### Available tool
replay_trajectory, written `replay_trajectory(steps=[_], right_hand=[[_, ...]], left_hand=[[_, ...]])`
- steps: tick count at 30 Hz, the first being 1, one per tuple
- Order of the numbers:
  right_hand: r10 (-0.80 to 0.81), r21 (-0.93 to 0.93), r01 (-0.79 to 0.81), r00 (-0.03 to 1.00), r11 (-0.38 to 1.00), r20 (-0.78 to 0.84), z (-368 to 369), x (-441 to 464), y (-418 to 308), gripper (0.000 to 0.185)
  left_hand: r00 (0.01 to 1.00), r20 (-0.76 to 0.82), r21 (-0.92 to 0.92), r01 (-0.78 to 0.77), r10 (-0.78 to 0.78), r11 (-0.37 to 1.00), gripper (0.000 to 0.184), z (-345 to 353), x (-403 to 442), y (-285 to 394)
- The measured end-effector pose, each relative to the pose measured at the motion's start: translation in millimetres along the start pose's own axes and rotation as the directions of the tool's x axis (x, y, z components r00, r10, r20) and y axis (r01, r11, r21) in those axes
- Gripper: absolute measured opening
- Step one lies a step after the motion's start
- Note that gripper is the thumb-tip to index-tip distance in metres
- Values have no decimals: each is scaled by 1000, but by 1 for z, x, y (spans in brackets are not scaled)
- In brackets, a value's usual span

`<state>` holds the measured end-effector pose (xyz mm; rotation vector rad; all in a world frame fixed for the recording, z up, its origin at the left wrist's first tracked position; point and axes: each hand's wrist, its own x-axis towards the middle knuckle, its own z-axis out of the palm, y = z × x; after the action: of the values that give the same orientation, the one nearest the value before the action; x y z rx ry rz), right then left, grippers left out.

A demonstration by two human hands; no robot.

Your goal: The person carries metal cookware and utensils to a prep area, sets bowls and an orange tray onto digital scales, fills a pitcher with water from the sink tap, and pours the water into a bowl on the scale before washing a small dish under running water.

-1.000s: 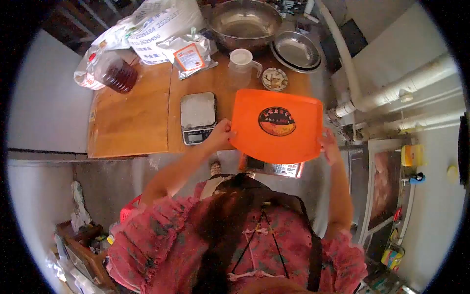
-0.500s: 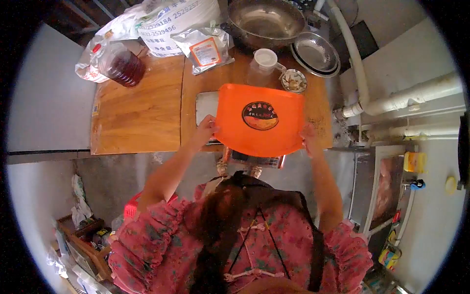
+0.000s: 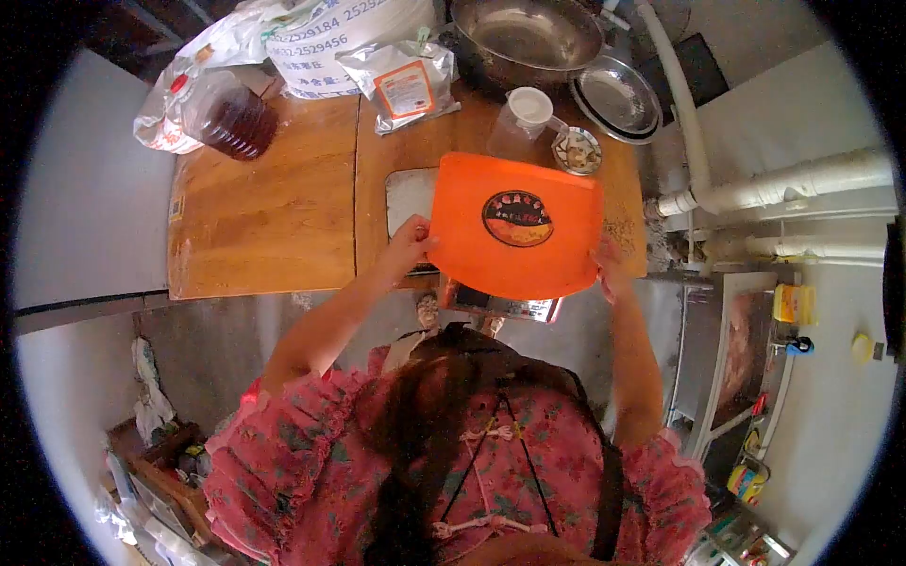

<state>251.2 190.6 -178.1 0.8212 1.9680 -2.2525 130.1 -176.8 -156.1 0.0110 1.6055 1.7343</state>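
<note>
An orange tray (image 3: 519, 269) with a dark oval logo is held level over the front edge of the wooden table (image 3: 264, 217). My left hand (image 3: 412, 241) grips its left edge, and my right hand (image 3: 609, 269) grips its right edge. Under the tray's left side lies a kitchen scale (image 3: 406, 193), partly covered. Below the tray's front edge, a second scale with a keypad (image 3: 519, 307) shows in part. Just behind the tray are a lidded clear jug (image 3: 521, 121) and a small patterned dish (image 3: 578, 151) with some pieces in it.
A jug of dark red liquid (image 3: 226, 115), a white sack (image 3: 330, 47) and a silver packet (image 3: 404, 87) stand at the back left. A large metal basin (image 3: 528, 38) and metal plates (image 3: 618, 97) are at the back right. White pipes (image 3: 802, 184) run along the right wall.
The tray, held in both hands, shifted left over the first scale, then slightly right relative to the view. The camera view has also shifted. Both hands still grip the tray.
</note>
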Motion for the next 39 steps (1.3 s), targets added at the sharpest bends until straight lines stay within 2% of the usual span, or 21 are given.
replay_trajectory(steps=[6,9,10,12,13,15,18,21,22,25,28,31,33,35,39], right_hand=[[34,-3,-34,999,999,25,0,2,-4,41],[6,58,-6,1000,998,5,3,3,-3,44],[-14,92,14,1000,996,-6,9,0,-7,45],[12,111,-12,1000,994,5,3,3,1,47],[22,121,-23,1000,992,12,0,5,3,48],[37,25,-38,999,999,25,-6,7,1,48],[75,-13,-75,997,997,-25,9,-4,-22,41],[36,42,-30,991,999,-131,9,2,-9,41],[18,36,-14,992,999,-126,6,5,-6,42],[2,-12,-3,999,1000,-47,-1,4,-10,46],[5,47,-2,999,999,-50,9,-1,-20,47],[76,46,-74,996,996,-43,12,-2,-12,41],[63,101,-63,998,993,-3,18,2,-1,37],[62,116,-66,997,991,40,28,4,-2,33],[109,93,-118,990,989,94,72,-11,-30,33]], left_hand=[[1000,2,60,-8,8,998,21,-6,9,-16],[996,-47,-100,-75,70,992,22,-19,20,-42],[965,-232,-95,-148,123,984,21,-30,29,-62],[794,-569,-39,-283,212,958,21,-59,48,-108],[794,-573,79,-195,205,978,25,-74,52,-118],[788,-584,308,-6,194,951,32,-100,56,-129],[850,-510,172,-48,131,984,38,-79,52,-93],[912,-364,-101,161,-187,982,42,-69,37,-44],[888,-347,-131,274,-302,953,46,-65,33,-30],[895,-287,-134,314,-340,940,50,-71,34,-36],[840,-527,-72,108,-130,992,51,-47,13,-15],[807,-577,-1,150,-123,989,51,-110,10,-53],[833,-553,-31,-7,-11,1000,49,-135,-24,-35],[744,-667,64,114,-42,991,41,-208,-34,-64],[654,-755,6,64,-37,998,35,-277,-82,-62]])
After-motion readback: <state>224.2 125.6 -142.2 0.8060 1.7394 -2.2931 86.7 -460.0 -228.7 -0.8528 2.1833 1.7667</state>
